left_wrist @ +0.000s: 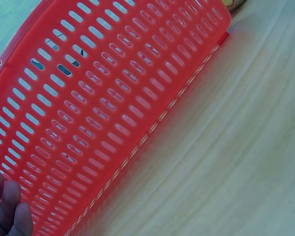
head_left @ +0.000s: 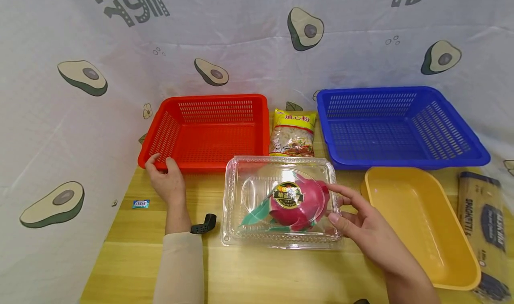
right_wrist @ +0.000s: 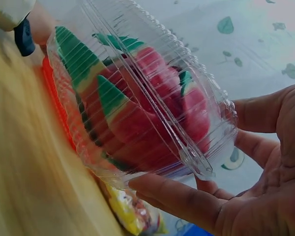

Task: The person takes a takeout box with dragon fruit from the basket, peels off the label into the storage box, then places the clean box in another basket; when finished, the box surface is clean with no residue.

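A clear plastic clamshell box (head_left: pixel 245 206) with a round gold-and-black label holds a dragon fruit (head_left: pixel 303 206), pink with green-tipped leaves. My right hand (head_left: pixel 369 230) pinches the box's right end between thumb and fingers, and it appears raised off the table. In the right wrist view the same dragon fruit (right_wrist: pixel 137 123) shows through the ribbed side. At the front left corner of the red basket (head_left: pixel 209 166), my left hand (head_left: pixel 170 186) has loosely bent fingers near the rim. The left wrist view shows its fingertips (left_wrist: pixel 11 201) by the basket's slotted outer wall, gripping nothing visible.
A yellow-topped bag of pasta (head_left: pixel 293 134) stands between the red basket and a blue basket (head_left: pixel 333 159). At right are a yellow tray (head_left: pixel 417 223) and a spaghetti packet (head_left: pixel 482 219). A small blue wrapped candy (head_left: pixel 141 203) lies left of my left hand.
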A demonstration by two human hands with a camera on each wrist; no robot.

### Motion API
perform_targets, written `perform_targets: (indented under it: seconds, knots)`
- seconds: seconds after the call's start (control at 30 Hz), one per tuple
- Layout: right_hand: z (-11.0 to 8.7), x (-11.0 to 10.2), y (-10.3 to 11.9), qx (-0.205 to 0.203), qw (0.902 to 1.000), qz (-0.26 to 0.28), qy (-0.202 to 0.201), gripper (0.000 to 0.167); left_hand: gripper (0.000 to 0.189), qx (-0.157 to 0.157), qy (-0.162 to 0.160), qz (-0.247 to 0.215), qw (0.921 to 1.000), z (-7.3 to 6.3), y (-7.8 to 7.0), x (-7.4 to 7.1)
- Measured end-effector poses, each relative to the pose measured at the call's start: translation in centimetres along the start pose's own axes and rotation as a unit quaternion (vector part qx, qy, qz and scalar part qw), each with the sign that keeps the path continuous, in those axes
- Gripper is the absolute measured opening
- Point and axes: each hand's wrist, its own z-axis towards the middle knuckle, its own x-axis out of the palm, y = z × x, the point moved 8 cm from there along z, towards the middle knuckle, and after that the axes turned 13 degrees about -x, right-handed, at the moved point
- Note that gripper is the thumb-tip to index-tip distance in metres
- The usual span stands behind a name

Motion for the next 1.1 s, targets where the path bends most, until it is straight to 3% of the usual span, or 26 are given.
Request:
perform_targets:
  seconds: [0.4, 0.7, 1.1]
  knots:
    - [-3.3, -1.4, -2.2, 0.082, 0.9937, -0.076, 0.001, 0.058, 0.039, 0.002, -0.010, 0.000, 1.0000, 0.1, 0.0, -0.2]
    - [-3.6, -1.2, -3.2, 0.105, 0.9917, -0.072, -0.012, 0.058, 0.039, -0.001, -0.004, 0.003, 1.0000, 0.0, -0.1, 0.0]
    - [-3.6, -1.4, -4.3, 0.134, 0.9852, -0.106, -0.016, 0.056, 0.038, -0.002, -0.008, 0.003, 1.0000, 0.0, 0.1, -0.1]
